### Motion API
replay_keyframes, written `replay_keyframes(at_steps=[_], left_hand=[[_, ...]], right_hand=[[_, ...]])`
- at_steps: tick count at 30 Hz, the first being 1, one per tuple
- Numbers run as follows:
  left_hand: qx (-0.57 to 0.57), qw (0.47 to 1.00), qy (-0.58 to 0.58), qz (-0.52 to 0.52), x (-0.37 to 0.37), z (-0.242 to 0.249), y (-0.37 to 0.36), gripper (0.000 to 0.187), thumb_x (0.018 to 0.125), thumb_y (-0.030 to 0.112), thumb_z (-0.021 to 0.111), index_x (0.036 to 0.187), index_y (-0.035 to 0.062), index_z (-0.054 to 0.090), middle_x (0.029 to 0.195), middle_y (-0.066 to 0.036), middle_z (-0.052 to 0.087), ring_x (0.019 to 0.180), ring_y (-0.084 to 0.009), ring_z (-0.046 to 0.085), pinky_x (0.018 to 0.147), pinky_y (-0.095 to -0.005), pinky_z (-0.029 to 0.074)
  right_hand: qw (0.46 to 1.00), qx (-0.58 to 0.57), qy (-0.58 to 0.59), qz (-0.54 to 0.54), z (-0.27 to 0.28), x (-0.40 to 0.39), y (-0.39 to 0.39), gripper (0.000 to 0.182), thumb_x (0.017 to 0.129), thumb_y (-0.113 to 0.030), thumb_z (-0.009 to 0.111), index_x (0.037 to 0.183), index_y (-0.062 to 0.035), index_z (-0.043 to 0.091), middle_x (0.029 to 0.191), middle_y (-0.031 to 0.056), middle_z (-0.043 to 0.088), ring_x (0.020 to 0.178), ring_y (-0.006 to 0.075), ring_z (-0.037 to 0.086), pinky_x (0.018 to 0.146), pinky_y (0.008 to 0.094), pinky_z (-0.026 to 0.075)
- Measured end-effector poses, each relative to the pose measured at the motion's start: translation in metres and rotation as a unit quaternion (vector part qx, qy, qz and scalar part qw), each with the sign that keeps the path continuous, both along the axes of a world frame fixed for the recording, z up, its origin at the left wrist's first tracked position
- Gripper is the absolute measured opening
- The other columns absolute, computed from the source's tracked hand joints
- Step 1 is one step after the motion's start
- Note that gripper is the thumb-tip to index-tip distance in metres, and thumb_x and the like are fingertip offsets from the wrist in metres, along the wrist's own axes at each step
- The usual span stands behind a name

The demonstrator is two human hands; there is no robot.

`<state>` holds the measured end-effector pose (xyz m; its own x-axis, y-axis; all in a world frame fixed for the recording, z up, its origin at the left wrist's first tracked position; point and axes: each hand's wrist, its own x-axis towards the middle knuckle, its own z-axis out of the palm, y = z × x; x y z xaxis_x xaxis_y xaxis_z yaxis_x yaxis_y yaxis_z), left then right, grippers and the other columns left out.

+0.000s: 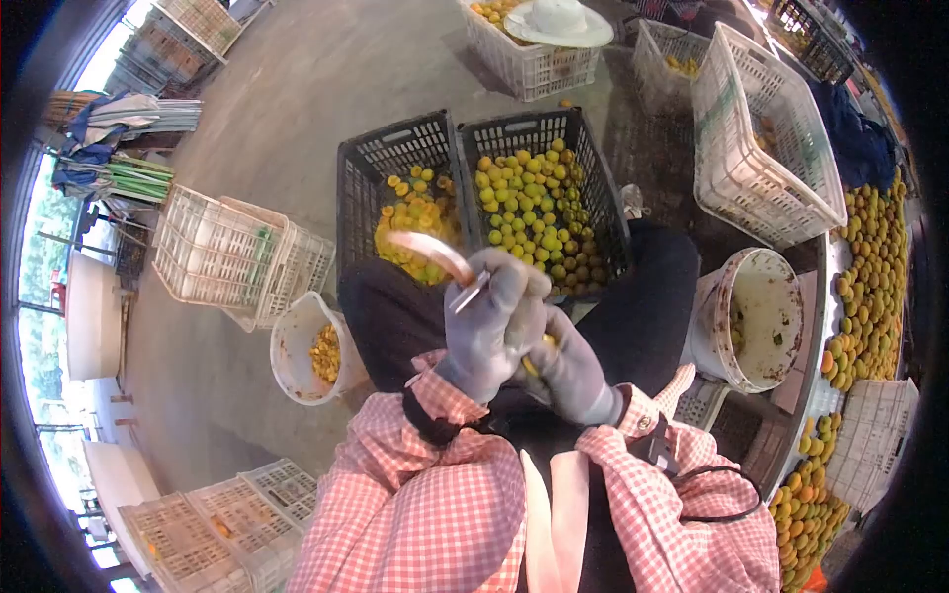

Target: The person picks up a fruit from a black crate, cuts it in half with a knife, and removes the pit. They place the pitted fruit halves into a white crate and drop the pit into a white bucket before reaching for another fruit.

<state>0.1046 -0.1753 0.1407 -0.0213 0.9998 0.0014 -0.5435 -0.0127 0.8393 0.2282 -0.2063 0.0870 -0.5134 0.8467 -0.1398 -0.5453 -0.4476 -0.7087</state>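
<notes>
In front of my lap, my left hand (497, 321), in a grey glove, is closed around a curved knife (435, 250). Its pale, hooked end sticks out to the upper left. My right hand (576, 374), also gloved, presses against the left one from the right. A bit of a yellow fruit (532, 366) shows at its fingers; most of it is hidden. Just beyond stand two black crates: the left crate (358, 212) holds cut yellow fruit, and the right crate (606, 198) holds whole green-yellow fruit (526, 193).
White buckets stand at both sides, the left bucket (287, 346) with orange-yellow scraps, the right bucket (727, 316) stained inside. White crates (217, 242) stand left, and a tilted white crate (761, 148) upper right. A hat (559, 20) rests on another crate. Orange-green fruit (870, 277) lines the right edge.
</notes>
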Motion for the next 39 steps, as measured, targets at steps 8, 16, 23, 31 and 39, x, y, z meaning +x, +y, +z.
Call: replay_keyframes(at_steps=[8, 16, 23, 31, 39], left_hand=[[-0.018, 0.999, 0.007, -0.034, 0.001, -0.001, 0.022, 0.031, 0.095, 0.032, 0.055, 0.089, 0.0019, 0.055, 0.053, 0.003, 0.043, 0.042, -0.0051, 0.035, 0.040, -0.0224, 0.028], [-0.051, 0.995, -0.078, -0.026, 0.010, -0.006, 0.025, 0.028, 0.095, 0.028, 0.057, 0.089, 0.0015, 0.056, 0.049, 0.003, 0.039, 0.037, -0.0057, 0.031, 0.038, -0.0228, 0.025], [0.011, 0.997, -0.079, -0.003, 0.014, 0.006, 0.015, 0.027, 0.095, 0.026, 0.057, 0.089, -0.0003, 0.055, 0.050, 0.002, 0.040, 0.038, -0.0051, 0.032, 0.038, -0.0229, 0.025], [-0.048, 0.991, -0.126, -0.008, 0.011, 0.002, 0.013, 0.028, 0.095, 0.028, 0.056, 0.087, 0.0012, 0.055, 0.049, 0.002, 0.039, 0.037, -0.0062, 0.032, 0.038, -0.0235, 0.025], [-0.077, 0.996, -0.041, 0.024, 0.018, -0.029, 0.036, 0.031, 0.093, 0.034, 0.058, 0.088, 0.0042, 0.054, 0.049, 0.005, 0.036, 0.038, -0.0067, 0.032, 0.037, -0.0253, 0.024]], right_hand=[[0.983, 0.019, -0.132, 0.125, 0.021, 0.020, 0.028, 0.053, 0.097, -0.056, 0.035, 0.099, -0.0061, 0.053, 0.076, 0.0015, 0.058, 0.055, 0.0063, 0.047, 0.045, 0.0199, 0.034], [0.983, -0.032, -0.170, -0.063, 0.004, -0.003, 0.019, 0.053, 0.098, -0.051, 0.038, 0.099, -0.0016, 0.056, 0.081, 0.0035, 0.061, 0.063, 0.0105, 0.055, 0.057, 0.0244, 0.045], [0.879, 0.263, -0.342, -0.204, -0.006, 0.001, 0.017, 0.039, 0.100, -0.031, 0.037, 0.089, -0.0014, 0.060, 0.071, 0.0116, 0.059, 0.063, 0.0250, 0.060, 0.059, 0.0342, 0.045], [0.784, 0.472, -0.329, -0.234, -0.013, 0.007, 0.029, 0.043, 0.099, -0.034, 0.036, 0.084, -0.0017, 0.060, 0.067, 0.0134, 0.058, 0.061, 0.0368, 0.059, 0.054, 0.0390, 0.044], [0.921, 0.176, -0.306, -0.164, -0.051, 0.003, 0.033, 0.040, 0.099, -0.035, 0.042, 0.088, 0.0002, 0.057, 0.076, 0.0082, 0.058, 0.070, 0.0184, 0.057, 0.064, 0.0330, 0.044]])
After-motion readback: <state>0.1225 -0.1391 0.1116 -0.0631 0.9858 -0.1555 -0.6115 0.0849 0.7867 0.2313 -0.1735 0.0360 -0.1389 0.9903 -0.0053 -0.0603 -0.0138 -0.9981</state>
